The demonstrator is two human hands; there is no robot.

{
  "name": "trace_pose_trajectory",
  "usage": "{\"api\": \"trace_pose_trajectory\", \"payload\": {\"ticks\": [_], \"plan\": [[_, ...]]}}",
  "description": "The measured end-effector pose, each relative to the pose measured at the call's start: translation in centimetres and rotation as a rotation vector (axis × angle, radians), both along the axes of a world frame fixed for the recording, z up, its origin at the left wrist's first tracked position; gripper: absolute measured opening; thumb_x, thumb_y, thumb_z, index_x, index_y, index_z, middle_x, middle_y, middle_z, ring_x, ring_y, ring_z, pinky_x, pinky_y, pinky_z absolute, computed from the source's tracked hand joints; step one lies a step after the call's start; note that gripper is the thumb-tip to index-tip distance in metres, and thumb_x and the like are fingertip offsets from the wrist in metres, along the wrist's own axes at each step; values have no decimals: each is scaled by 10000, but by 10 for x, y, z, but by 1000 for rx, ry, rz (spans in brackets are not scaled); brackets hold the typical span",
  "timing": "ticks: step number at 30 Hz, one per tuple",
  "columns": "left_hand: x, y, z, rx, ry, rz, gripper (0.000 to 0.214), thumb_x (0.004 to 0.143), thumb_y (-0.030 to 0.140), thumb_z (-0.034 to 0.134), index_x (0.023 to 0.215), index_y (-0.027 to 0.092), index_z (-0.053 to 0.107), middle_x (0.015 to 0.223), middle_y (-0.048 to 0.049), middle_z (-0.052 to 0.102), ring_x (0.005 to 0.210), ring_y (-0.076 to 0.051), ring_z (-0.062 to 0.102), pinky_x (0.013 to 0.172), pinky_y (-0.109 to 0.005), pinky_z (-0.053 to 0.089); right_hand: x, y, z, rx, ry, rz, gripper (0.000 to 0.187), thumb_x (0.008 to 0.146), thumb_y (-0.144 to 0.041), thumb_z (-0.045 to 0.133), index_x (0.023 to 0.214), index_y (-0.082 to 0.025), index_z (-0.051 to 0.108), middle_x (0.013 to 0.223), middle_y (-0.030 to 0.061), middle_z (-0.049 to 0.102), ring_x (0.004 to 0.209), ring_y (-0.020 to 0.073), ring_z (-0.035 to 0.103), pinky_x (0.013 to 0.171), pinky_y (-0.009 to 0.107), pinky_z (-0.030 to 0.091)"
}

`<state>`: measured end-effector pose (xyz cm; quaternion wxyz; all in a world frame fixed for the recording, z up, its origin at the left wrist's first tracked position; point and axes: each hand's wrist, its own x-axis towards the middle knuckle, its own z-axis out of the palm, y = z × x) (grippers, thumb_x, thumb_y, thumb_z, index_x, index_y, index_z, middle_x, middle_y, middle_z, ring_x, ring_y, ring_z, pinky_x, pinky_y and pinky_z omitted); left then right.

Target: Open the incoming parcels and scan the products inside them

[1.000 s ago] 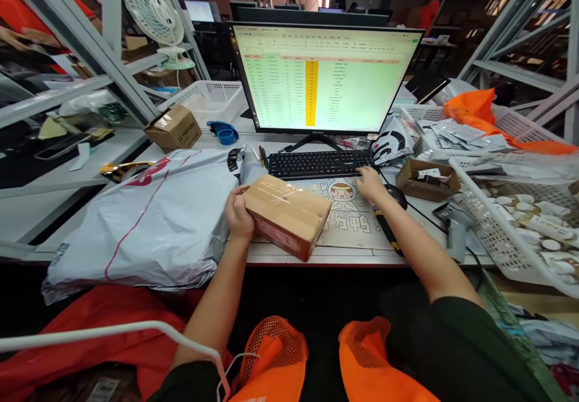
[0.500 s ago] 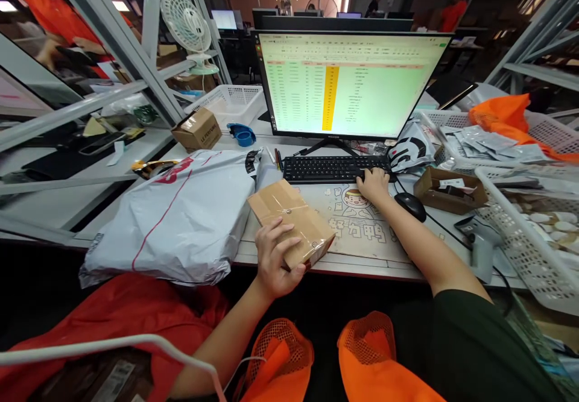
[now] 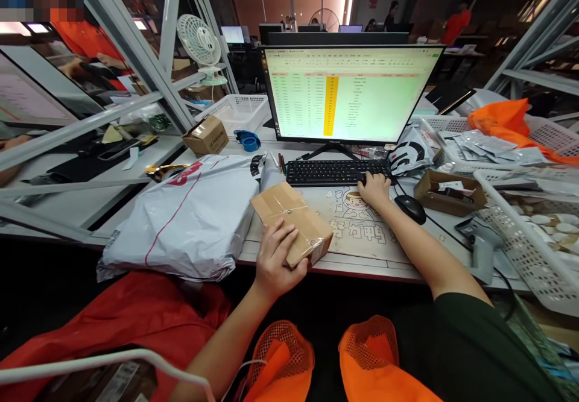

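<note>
A taped brown cardboard box (image 3: 294, 215) rests tilted on the front part of the desk mat. My left hand (image 3: 277, 262) grips its near left corner, fingers across the top and thumb at the near end. On the right end of the black keyboard (image 3: 323, 173) lies my right hand (image 3: 374, 188), its fingers slightly spread over the keys and holding nothing. The monitor (image 3: 298, 103) behind shows a spreadsheet with one orange column. A black mouse (image 3: 410, 209) sits to the right of my right wrist.
Left of the box lies a large white plastic parcel (image 3: 181, 215). On the right are a small open carton (image 3: 446, 194), a barcode scanner (image 3: 482, 245) and white baskets (image 3: 534, 257) of goods. A metal frame (image 3: 136, 52) rises at left. Other people work further off.
My view has shifted a little, so the background sits lower and the left side further right. The left hand still holds the box, and the right hand stays on the keyboard.
</note>
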<state>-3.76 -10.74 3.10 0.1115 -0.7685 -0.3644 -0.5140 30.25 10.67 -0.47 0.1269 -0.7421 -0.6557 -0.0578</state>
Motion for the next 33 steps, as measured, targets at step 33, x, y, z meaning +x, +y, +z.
{"api": "trace_pose_trajectory", "payload": {"ticks": [33], "plan": [[-8, 9, 3, -19, 248, -2, 447, 926, 362, 593, 1308, 153, 690, 1290, -158, 729, 1327, -371, 632, 1186, -623, 438, -14, -292, 30, 114, 371, 411, 498, 970, -432, 532, 1401, -200, 627, 1134, 119, 731, 1013, 277, 699, 901, 387, 559]]}}
